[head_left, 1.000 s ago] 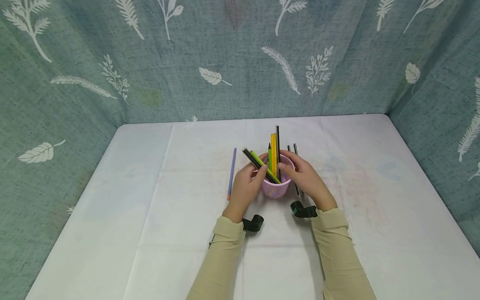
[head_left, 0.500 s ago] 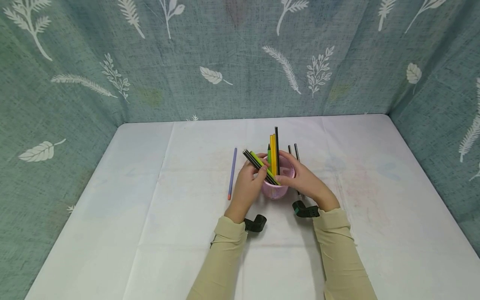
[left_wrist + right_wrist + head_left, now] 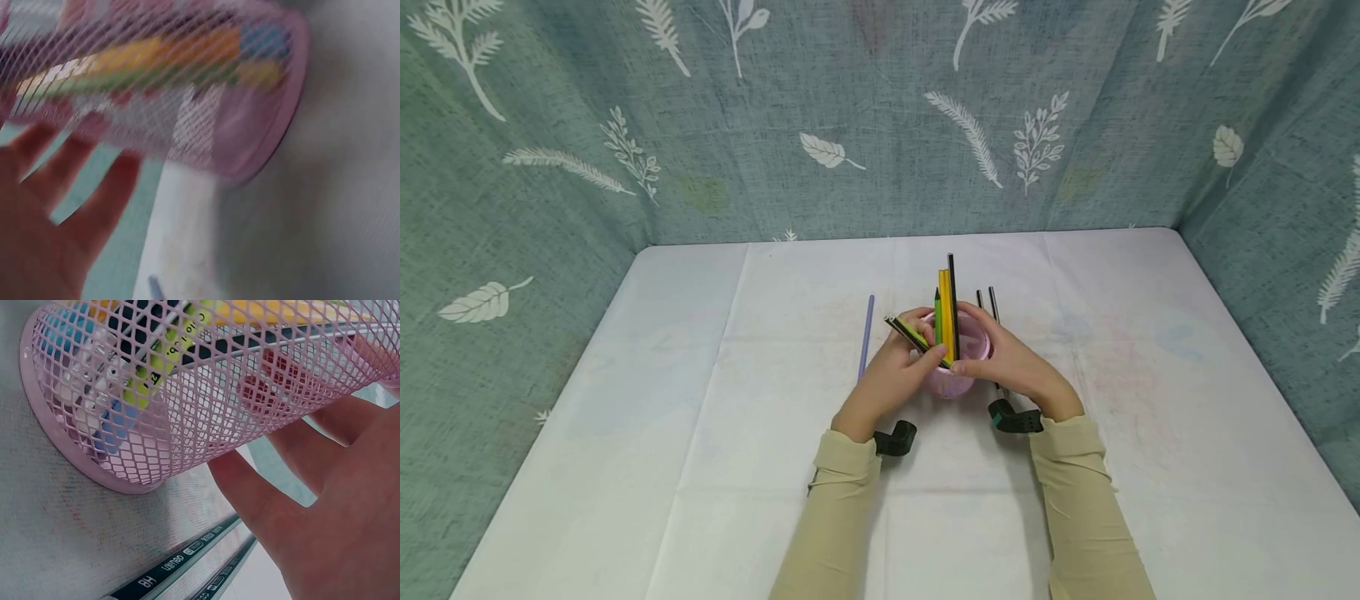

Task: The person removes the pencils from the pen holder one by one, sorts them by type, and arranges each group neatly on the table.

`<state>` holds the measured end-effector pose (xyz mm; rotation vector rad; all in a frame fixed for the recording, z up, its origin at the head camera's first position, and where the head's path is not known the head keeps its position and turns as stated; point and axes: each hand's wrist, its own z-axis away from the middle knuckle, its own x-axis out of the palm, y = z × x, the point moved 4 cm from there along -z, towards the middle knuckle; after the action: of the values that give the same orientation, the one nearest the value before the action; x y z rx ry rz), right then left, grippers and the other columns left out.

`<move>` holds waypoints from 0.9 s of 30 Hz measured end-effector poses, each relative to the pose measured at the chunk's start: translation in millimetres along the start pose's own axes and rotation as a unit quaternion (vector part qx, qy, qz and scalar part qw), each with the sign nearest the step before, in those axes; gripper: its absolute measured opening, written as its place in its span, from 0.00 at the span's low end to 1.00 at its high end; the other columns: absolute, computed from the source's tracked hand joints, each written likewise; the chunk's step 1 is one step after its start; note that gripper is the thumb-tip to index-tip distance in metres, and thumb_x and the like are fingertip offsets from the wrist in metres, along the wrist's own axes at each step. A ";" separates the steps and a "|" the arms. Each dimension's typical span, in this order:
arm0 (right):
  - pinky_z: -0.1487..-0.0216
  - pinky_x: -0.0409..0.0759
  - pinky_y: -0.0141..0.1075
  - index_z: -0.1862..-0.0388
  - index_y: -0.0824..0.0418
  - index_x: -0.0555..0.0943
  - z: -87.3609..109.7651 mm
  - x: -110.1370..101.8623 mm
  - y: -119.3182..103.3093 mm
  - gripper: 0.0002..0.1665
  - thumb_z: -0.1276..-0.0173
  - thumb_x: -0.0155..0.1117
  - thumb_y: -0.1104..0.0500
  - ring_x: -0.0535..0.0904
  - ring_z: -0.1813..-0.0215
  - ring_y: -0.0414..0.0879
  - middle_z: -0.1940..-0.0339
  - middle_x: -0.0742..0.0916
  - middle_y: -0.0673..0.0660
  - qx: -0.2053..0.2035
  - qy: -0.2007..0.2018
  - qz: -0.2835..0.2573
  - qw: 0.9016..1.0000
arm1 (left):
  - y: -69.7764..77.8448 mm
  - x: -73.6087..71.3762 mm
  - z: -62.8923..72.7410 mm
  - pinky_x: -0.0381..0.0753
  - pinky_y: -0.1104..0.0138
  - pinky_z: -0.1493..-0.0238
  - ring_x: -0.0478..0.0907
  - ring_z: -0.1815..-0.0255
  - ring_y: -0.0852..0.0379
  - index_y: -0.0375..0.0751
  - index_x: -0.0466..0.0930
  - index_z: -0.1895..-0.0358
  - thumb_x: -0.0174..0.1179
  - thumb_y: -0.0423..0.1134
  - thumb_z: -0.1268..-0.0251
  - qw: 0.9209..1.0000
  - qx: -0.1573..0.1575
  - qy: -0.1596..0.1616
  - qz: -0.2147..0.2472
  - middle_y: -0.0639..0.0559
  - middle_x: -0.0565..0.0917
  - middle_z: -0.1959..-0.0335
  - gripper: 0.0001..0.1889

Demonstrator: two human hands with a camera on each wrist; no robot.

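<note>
A pink mesh pencil cup [image 3: 951, 385] stands upright on the white table, gripped from both sides. My left hand [image 3: 891, 375] holds its left side, the thumb near the front rim. From the right, my right hand [image 3: 1018, 362] holds the cup, thumb at the front rim. Yellow pencils [image 3: 944, 308], a green pencil [image 3: 937, 315] and a tall black pencil [image 3: 953, 300] rise from it. Black and lime pencils [image 3: 912, 335] lean left over the rim across my left hand. In the right wrist view, the lime pencil [image 3: 172, 347] stands slanted inside the mesh.
A purple pencil [image 3: 867, 329] lies left of the cup, partly behind my left hand. Two dark pencils [image 3: 993, 302] lie to the right, partly under my right hand. A green leaf-patterned curtain [image 3: 880, 125] surrounds the table's far side.
My left hand has shifted slightly down and its thumb has moved right along the rim. The leaning black and lime pencils have tipped lower to the left. My right hand stays nearly still.
</note>
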<state>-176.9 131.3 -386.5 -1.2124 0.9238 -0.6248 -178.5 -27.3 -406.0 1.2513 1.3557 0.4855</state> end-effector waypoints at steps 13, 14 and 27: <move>0.42 0.62 0.53 0.30 0.48 0.50 0.9 -0.7 2.7 0.47 0.44 0.65 0.58 0.55 0.33 0.54 0.31 0.58 0.57 0.011 0.001 -0.008 1.000 | -4.3 -18.4 7.3 0.65 0.63 0.43 0.63 0.41 0.63 0.45 0.73 0.46 0.47 0.43 0.35 0.998 0.003 -0.059 -0.014 0.54 0.66 0.39 0.16; 0.42 0.62 0.53 0.30 0.48 0.50 0.5 -1.0 3.8 0.47 0.44 0.64 0.58 0.55 0.33 0.54 0.31 0.57 0.58 0.008 0.000 -0.009 1.000 | -5.1 -19.9 7.2 0.65 0.62 0.43 0.63 0.41 0.64 0.47 0.74 0.46 0.47 0.46 0.34 0.998 0.004 -0.052 -0.026 0.54 0.68 0.40 0.17; 0.43 0.63 0.53 0.33 0.35 0.53 -10.0 -4.6 31.1 0.47 0.48 0.68 0.49 0.56 0.34 0.51 0.32 0.58 0.51 0.012 0.014 0.012 1.000 | -1.8 -49.8 12.3 0.76 0.56 0.63 0.77 0.68 0.55 0.45 0.77 0.55 0.43 0.53 0.33 0.990 -0.059 0.124 0.026 0.54 0.82 0.70 0.19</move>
<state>-189.9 138.2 -416.1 -1.1719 0.9509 -0.6325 -180.2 -75.4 -388.2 1.1592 1.4815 0.7661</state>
